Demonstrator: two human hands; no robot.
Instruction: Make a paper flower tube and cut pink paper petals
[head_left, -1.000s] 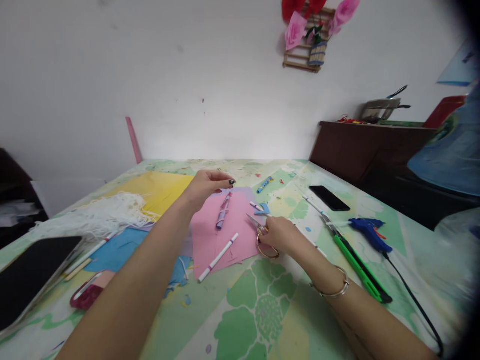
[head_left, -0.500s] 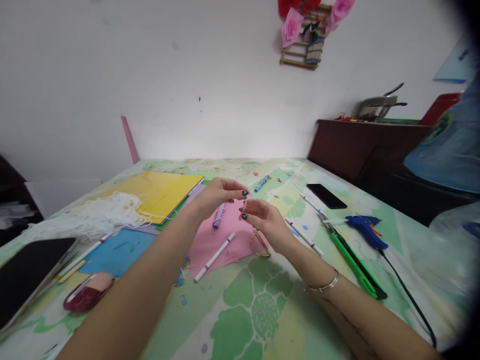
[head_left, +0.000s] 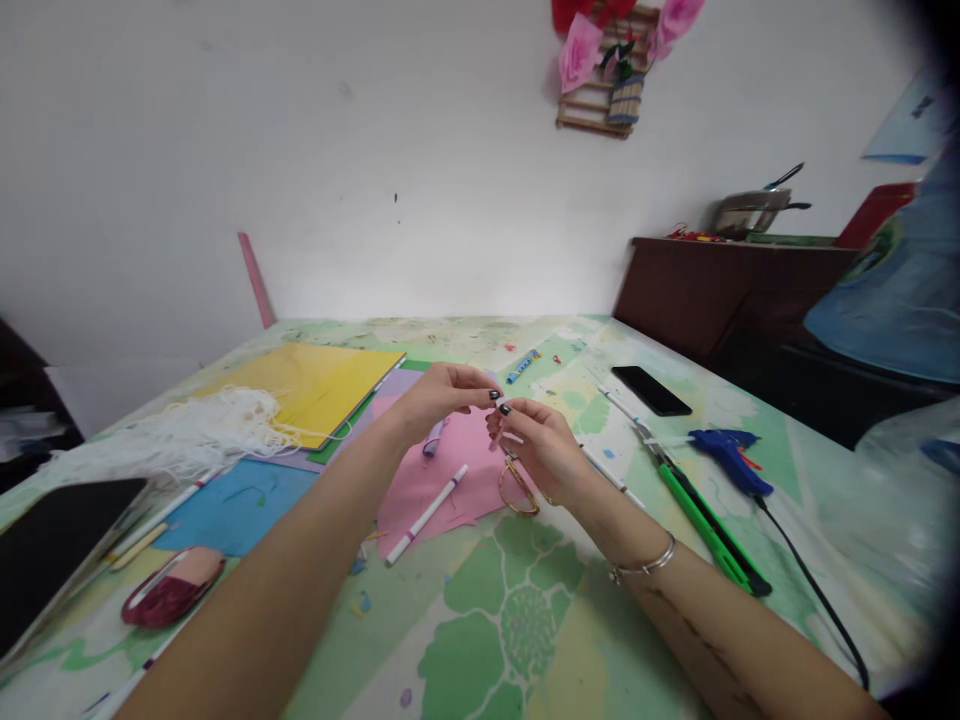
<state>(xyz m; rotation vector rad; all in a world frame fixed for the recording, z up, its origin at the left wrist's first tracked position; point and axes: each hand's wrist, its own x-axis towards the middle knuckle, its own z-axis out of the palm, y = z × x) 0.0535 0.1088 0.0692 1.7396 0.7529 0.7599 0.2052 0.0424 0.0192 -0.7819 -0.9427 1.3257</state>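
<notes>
Above the pink paper (head_left: pixel 450 490), my left hand (head_left: pixel 454 392) and my right hand (head_left: pixel 536 440) meet with fingertips pinched together. Between them is a small pale pink strip (head_left: pixel 494 442), thin and partly covered by the fingers. Part of it hangs below my right fingertips. Just under my right hand lie scissors with gold handles (head_left: pixel 519 490), their blades mostly hidden. A small purple paper roll (head_left: pixel 433 440) rests on the pink sheet beyond my left wrist. Nearer me on that sheet is a white marker with purple bands (head_left: pixel 427 515).
To the right lie a green utility knife (head_left: pixel 712 530), a blue glue gun (head_left: pixel 724 455) with a cord, and a black phone (head_left: pixel 651 390). White yarn (head_left: pixel 187 430), yellow paper (head_left: pixel 330 385), blue paper (head_left: pixel 240 505) and a dark red-and-pink object (head_left: pixel 172 588) are at left.
My right hand has risen slightly, and its thumb is now up against the left fingertips. The pink strip hangs lower and shows more clearly. The view has shifted slightly.
</notes>
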